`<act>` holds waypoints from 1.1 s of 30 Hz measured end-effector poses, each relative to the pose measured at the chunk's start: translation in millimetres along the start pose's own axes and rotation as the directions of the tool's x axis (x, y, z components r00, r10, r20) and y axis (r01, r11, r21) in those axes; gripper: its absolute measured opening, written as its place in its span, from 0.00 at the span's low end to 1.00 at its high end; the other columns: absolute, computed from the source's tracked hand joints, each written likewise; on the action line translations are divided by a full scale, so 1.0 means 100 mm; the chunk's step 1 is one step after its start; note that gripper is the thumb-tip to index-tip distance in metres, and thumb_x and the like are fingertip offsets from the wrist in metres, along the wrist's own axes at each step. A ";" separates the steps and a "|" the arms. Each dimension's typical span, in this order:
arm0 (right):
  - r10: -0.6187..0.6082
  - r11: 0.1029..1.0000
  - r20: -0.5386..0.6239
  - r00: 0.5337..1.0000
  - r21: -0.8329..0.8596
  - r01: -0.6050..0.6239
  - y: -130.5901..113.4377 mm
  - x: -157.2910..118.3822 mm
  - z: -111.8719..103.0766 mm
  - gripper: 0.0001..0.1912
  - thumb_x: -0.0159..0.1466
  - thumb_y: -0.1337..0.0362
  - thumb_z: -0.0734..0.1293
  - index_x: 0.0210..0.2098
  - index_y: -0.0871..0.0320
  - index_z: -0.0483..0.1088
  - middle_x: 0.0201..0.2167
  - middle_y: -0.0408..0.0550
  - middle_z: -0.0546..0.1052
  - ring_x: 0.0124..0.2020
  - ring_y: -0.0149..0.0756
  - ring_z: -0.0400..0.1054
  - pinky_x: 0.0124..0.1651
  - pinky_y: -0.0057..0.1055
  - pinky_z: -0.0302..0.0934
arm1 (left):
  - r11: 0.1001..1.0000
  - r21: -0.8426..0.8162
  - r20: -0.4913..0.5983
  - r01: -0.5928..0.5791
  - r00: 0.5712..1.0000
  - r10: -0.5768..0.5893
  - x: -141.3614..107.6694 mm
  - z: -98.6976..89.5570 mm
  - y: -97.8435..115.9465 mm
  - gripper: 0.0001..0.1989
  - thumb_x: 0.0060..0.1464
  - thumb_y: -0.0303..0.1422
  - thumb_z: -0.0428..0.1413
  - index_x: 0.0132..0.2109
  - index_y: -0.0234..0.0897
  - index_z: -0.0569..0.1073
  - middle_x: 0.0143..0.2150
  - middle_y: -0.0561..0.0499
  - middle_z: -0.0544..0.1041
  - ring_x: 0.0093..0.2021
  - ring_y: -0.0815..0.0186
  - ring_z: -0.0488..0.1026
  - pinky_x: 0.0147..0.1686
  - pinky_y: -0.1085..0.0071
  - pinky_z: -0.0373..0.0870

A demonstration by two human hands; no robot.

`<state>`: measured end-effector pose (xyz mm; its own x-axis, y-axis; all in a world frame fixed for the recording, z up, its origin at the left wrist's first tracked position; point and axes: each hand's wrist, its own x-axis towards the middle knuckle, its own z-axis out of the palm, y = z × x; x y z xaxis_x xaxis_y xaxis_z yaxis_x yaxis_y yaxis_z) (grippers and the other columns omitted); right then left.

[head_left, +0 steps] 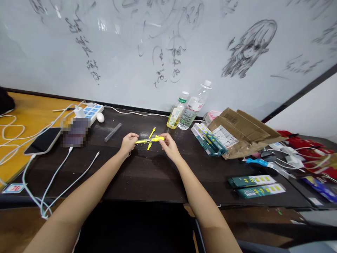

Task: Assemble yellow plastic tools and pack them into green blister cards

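Observation:
My left hand (129, 143) pinches one end of a slim yellow stick-like thing (145, 141) with a dark or metallic stretch along its middle. At the other, thicker yellow end, the fingers of my right hand (169, 144) are closed on it. It is held roughly level above the dark table; its exact kind is too small to make out. Just behind it a thin yellow piece (152, 132) with a dark tip slants away, and a short yellow piece (149, 146) shows just below it. Whether these join the held thing I cannot tell.
A clear plastic strip (113, 132) lies left, near a power strip (93, 111), phone (43, 140) and white cables. Behind stand a yellow drink bottle (177, 114) and a water bottle (192, 109). Rightward are green boxes (207, 138), a brown paper bag (242, 130) and green packs (260, 190).

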<state>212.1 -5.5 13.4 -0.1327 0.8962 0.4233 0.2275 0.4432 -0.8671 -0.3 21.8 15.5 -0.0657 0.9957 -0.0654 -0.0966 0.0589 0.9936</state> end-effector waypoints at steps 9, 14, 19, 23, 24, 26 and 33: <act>-0.039 0.995 -0.039 0.998 -0.096 0.035 -0.02 -0.01 0.01 0.14 0.63 0.56 0.62 0.45 0.55 0.66 0.34 0.45 0.70 0.31 0.31 0.65 0.33 0.28 0.64 | 1.000 -0.006 0.004 0.002 1.000 -0.002 0.00 0.00 0.00 0.09 0.39 0.25 0.51 0.32 0.35 0.67 0.14 0.65 0.53 0.10 0.80 0.46 0.11 0.80 0.39; -0.035 0.999 -0.049 0.998 -0.036 0.033 0.04 0.00 0.03 0.13 0.62 0.56 0.63 0.44 0.54 0.64 0.32 0.43 0.70 0.30 0.30 0.65 0.35 0.29 0.65 | 1.000 -0.003 0.007 -0.002 1.000 0.002 0.01 0.00 -0.01 0.09 0.39 0.25 0.51 0.33 0.35 0.67 0.14 0.65 0.52 0.10 0.80 0.46 0.11 0.81 0.40; -0.022 0.998 -0.129 0.991 0.055 0.029 0.07 0.01 0.05 0.18 0.60 0.56 0.66 0.44 0.52 0.55 0.30 0.39 0.69 0.27 0.28 0.65 0.33 0.28 0.64 | 1.000 -0.012 0.010 0.008 1.000 -0.008 0.00 0.00 0.00 0.09 0.39 0.25 0.52 0.33 0.35 0.67 0.14 0.65 0.53 0.10 0.80 0.46 0.11 0.80 0.39; -0.003 0.997 -0.148 0.989 0.081 0.015 0.04 0.01 0.07 0.18 0.59 0.55 0.67 0.40 0.52 0.54 0.28 0.37 0.68 0.25 0.27 0.63 0.32 0.26 0.63 | 1.000 -0.008 0.011 0.001 1.000 -0.001 0.01 -0.01 -0.02 0.09 0.39 0.25 0.51 0.33 0.35 0.67 0.14 0.65 0.53 0.10 0.80 0.46 0.11 0.81 0.40; 0.005 0.996 -0.143 0.990 0.090 0.007 0.02 0.01 0.07 0.18 0.59 0.55 0.67 0.40 0.53 0.55 0.28 0.37 0.68 0.25 0.27 0.63 0.32 0.26 0.63 | 1.000 -0.004 0.010 -0.001 1.000 0.001 0.01 -0.01 -0.02 0.09 0.39 0.25 0.51 0.33 0.35 0.67 0.14 0.65 0.53 0.10 0.80 0.46 0.11 0.81 0.40; 0.027 0.994 -0.134 0.991 0.113 -0.012 0.00 0.02 0.08 0.17 0.58 0.54 0.68 0.40 0.54 0.58 0.28 0.39 0.69 0.26 0.27 0.64 0.31 0.27 0.63 | 1.000 0.003 0.004 0.001 1.000 -0.001 0.01 -0.01 -0.02 0.09 0.39 0.25 0.51 0.33 0.35 0.67 0.14 0.65 0.53 0.10 0.80 0.47 0.11 0.81 0.40; 0.096 0.971 -0.162 0.982 0.230 -0.057 0.01 0.05 0.07 0.21 0.51 0.51 0.72 0.34 0.55 0.61 0.25 0.40 0.72 0.26 0.28 0.67 0.33 0.30 0.67 | 1.000 -0.011 0.015 0.002 1.000 -0.002 0.01 -0.01 0.00 0.09 0.39 0.26 0.52 0.33 0.36 0.67 0.14 0.65 0.53 0.10 0.80 0.46 0.11 0.81 0.39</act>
<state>204.9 -0.9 13.0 0.0479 0.9256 0.3753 0.0063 0.3755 -0.9268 -1.2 22.9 14.9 -0.0506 0.9965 -0.0662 -0.1075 0.0604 0.9924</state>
